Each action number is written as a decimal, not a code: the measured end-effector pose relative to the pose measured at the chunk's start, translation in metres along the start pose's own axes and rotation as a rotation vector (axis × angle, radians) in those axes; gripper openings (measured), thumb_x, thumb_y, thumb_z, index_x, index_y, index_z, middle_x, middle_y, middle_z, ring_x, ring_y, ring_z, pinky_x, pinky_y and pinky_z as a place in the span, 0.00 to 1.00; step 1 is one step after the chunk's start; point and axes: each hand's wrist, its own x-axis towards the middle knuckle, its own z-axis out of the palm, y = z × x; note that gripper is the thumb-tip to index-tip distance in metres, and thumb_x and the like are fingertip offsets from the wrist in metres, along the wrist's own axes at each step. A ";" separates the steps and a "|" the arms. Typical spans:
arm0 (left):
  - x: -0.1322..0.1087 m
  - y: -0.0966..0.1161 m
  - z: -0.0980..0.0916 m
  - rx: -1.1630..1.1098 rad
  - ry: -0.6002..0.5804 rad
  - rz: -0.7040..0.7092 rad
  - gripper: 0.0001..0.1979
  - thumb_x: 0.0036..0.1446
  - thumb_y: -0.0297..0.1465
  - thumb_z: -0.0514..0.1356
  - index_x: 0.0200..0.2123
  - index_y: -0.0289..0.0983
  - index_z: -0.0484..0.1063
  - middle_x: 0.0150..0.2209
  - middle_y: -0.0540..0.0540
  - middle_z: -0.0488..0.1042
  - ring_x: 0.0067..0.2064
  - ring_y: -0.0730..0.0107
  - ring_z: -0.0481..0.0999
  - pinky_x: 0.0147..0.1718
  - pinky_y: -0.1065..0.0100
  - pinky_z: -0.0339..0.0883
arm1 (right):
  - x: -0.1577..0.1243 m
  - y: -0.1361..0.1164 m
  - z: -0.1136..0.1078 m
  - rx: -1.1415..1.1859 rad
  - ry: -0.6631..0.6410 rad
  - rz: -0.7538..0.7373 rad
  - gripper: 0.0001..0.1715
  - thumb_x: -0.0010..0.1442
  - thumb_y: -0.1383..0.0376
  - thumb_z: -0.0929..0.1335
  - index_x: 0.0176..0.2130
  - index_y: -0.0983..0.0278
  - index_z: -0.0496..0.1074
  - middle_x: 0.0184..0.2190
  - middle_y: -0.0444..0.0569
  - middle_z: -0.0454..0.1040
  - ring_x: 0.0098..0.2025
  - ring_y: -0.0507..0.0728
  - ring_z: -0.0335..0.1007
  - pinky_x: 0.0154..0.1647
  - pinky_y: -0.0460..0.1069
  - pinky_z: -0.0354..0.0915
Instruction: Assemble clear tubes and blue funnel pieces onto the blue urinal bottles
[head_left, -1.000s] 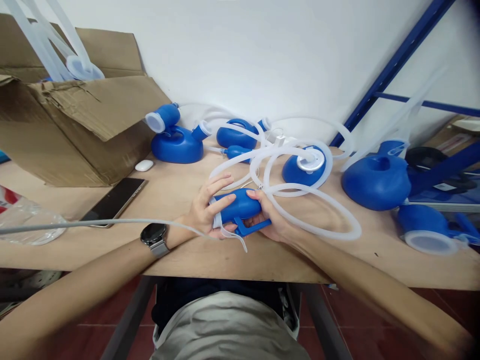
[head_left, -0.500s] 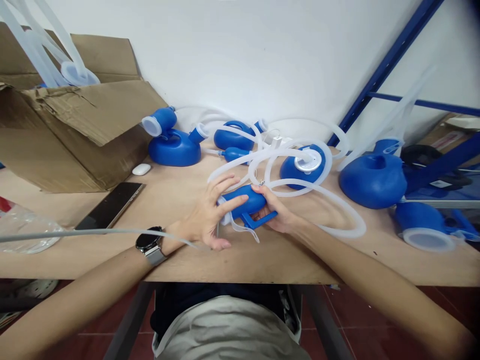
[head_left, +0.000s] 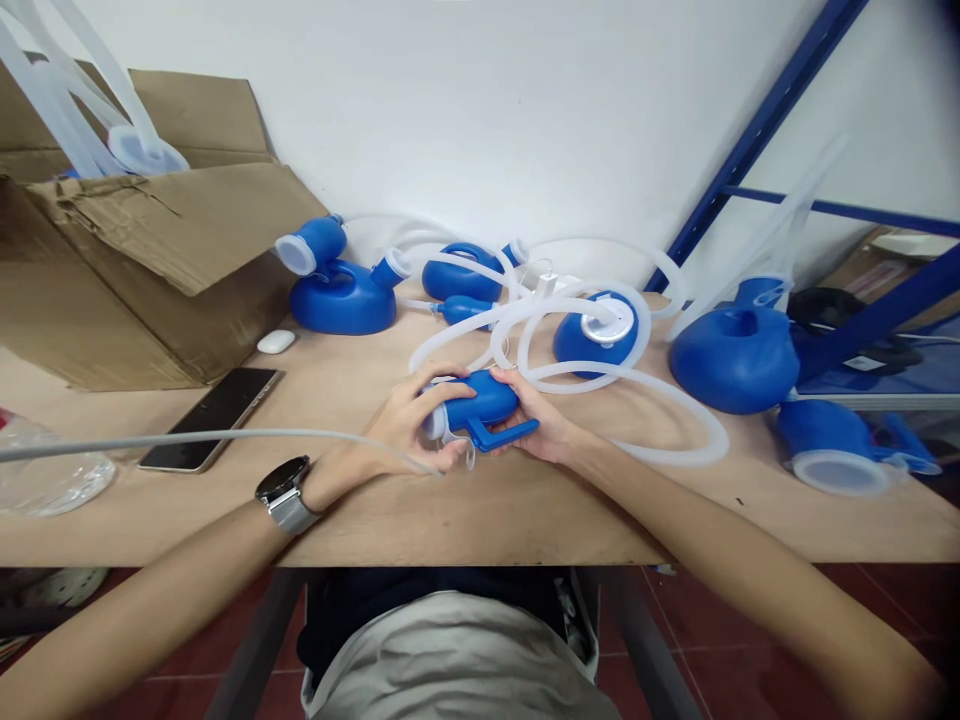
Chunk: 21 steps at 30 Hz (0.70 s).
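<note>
Both hands hold a blue plastic urinal cup (head_left: 491,397) with a straight side handle, just above the table near its front edge. My left hand (head_left: 409,420) wraps the cup's left end, fingers over the top and thumb below. There a translucent cap (head_left: 433,421) shows partly, with its strap hanging down. My right hand (head_left: 541,418) grips the rounded right end, thumb on top; its other fingers are partly hidden behind the handle. Behind the hands lies a looped translucent hose (head_left: 637,372). A blue urinal bottle (head_left: 570,345) with a white cap stands beyond it.
On the left are an open cardboard box (head_left: 142,300), a phone (head_left: 214,420), a white earbud case (head_left: 276,341) and a clear plastic bag (head_left: 60,480). More blue bottles stand at the back (head_left: 345,300) and right (head_left: 731,360). A grey cable (head_left: 225,434) crosses my left forearm.
My left hand's spread fingers have closed around the capped end of the cup. The cap's strap has swung in closer. The whole view has shifted slightly.
</note>
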 end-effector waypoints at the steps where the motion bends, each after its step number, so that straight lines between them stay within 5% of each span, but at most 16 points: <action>1: 0.000 0.000 0.000 0.010 0.015 0.003 0.22 0.56 0.35 0.65 0.54 0.39 0.72 0.55 0.34 0.74 0.53 0.50 0.79 0.49 0.51 0.78 | 0.000 0.000 0.000 -0.002 -0.003 0.010 0.25 0.67 0.45 0.66 0.53 0.60 0.69 0.30 0.47 0.78 0.20 0.56 0.74 0.16 0.49 0.71; 8: 0.000 -0.002 -0.003 0.086 0.130 -0.040 0.16 0.58 0.36 0.66 0.49 0.38 0.76 0.50 0.37 0.79 0.48 0.56 0.83 0.46 0.58 0.80 | -0.001 0.001 0.002 0.049 -0.164 0.066 0.49 0.67 0.31 0.51 0.48 0.67 0.73 0.30 0.56 0.81 0.25 0.60 0.80 0.19 0.48 0.72; 11: 0.000 -0.004 -0.006 0.112 0.176 -0.072 0.14 0.58 0.35 0.66 0.47 0.38 0.77 0.49 0.38 0.81 0.47 0.57 0.83 0.47 0.58 0.79 | 0.000 0.009 0.003 -0.071 -0.021 -0.072 0.52 0.65 0.28 0.49 0.45 0.66 0.74 0.25 0.54 0.79 0.24 0.59 0.79 0.20 0.47 0.71; 16: 0.000 -0.008 -0.012 0.116 0.192 -0.115 0.15 0.60 0.36 0.64 0.48 0.38 0.76 0.48 0.39 0.80 0.49 0.56 0.82 0.49 0.56 0.78 | 0.002 0.025 -0.003 -0.366 0.215 -0.344 0.47 0.61 0.25 0.54 0.29 0.61 0.71 0.11 0.44 0.65 0.17 0.56 0.70 0.19 0.47 0.67; 19: 0.001 -0.010 -0.014 0.120 0.202 -0.172 0.14 0.61 0.38 0.62 0.48 0.38 0.76 0.46 0.41 0.81 0.49 0.56 0.81 0.49 0.55 0.77 | -0.006 0.029 -0.005 -0.471 0.239 -0.611 0.40 0.65 0.30 0.57 0.27 0.59 0.68 0.16 0.44 0.67 0.21 0.54 0.69 0.24 0.49 0.68; 21: 0.001 -0.011 -0.015 0.128 0.221 -0.199 0.15 0.62 0.39 0.62 0.48 0.39 0.75 0.46 0.41 0.81 0.48 0.56 0.81 0.49 0.55 0.77 | -0.014 0.029 -0.002 -0.566 0.228 -0.739 0.31 0.65 0.35 0.63 0.35 0.59 0.70 0.26 0.45 0.73 0.28 0.55 0.71 0.28 0.49 0.69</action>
